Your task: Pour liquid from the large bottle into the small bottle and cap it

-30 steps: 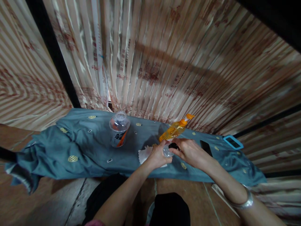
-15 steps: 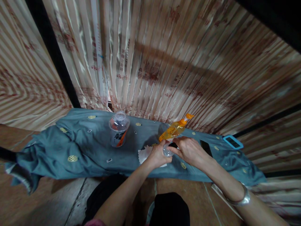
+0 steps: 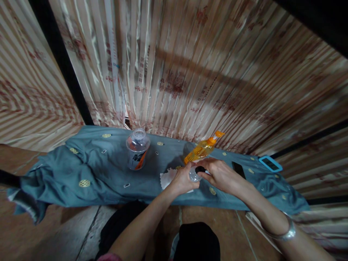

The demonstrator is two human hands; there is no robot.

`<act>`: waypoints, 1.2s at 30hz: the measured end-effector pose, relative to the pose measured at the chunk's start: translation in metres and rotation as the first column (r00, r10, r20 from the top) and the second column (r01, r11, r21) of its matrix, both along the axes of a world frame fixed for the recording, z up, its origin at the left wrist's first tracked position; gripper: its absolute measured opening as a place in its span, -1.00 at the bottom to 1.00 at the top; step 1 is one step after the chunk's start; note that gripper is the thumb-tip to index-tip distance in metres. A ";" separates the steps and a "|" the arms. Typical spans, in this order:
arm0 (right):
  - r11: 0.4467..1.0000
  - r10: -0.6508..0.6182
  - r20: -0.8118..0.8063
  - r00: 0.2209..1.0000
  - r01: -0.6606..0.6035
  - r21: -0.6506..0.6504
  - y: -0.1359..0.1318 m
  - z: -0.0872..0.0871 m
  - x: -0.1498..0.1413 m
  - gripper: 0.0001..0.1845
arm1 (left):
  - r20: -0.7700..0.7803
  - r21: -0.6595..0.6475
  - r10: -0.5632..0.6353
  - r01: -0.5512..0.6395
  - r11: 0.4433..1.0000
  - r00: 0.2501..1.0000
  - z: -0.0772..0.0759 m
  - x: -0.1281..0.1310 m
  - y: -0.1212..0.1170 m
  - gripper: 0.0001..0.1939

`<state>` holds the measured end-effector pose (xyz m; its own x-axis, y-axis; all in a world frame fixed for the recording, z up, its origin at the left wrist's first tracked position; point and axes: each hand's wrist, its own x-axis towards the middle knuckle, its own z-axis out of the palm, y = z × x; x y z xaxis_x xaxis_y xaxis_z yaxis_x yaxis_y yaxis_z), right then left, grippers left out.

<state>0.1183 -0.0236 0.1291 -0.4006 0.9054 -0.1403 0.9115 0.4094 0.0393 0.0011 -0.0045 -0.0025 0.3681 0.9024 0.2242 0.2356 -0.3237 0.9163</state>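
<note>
My left hand [image 3: 182, 180] is wrapped round a small clear bottle [image 3: 194, 176] whose top end faces me; its lower part is hidden. At the bottle's mouth, my right hand [image 3: 219, 173] pinches a round black cap [image 3: 200, 169] between thumb and fingers. I cannot tell whether the cap still touches the bottle. Just behind both hands, an orange pump bottle [image 3: 199, 151] of yellow liquid appears tilted to the right. Partly under my left hand lies a white cloth or paper with a scalloped edge [image 3: 166, 177].
A large clear plastic bottle [image 3: 138, 152] with an orange and black label stands uncapped to the left. A dark phone [image 3: 238, 169] and a blue-framed device [image 3: 270, 164] lie to the right on the blue-green cloth [image 3: 106, 170]. Striped curtains [image 3: 174, 83] hang behind.
My right fingers have shifted slightly at the bottle's mouth, and more of the black cap shows. My left hand keeps its hold; the other things have not moved.
</note>
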 end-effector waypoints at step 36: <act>0.997 -0.055 -0.041 0.998 0.053 -0.048 -0.002 -0.014 0.007 -0.58 | -0.021 0.001 0.022 -0.022 1.000 1.000 -0.003 -0.001 0.000 -0.41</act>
<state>0.1255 -0.0257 0.1153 -0.3579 0.9186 -0.1675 0.9327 0.3602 -0.0177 -0.0002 -0.0041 -0.0058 0.3531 0.9100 0.2172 0.2622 -0.3191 0.9107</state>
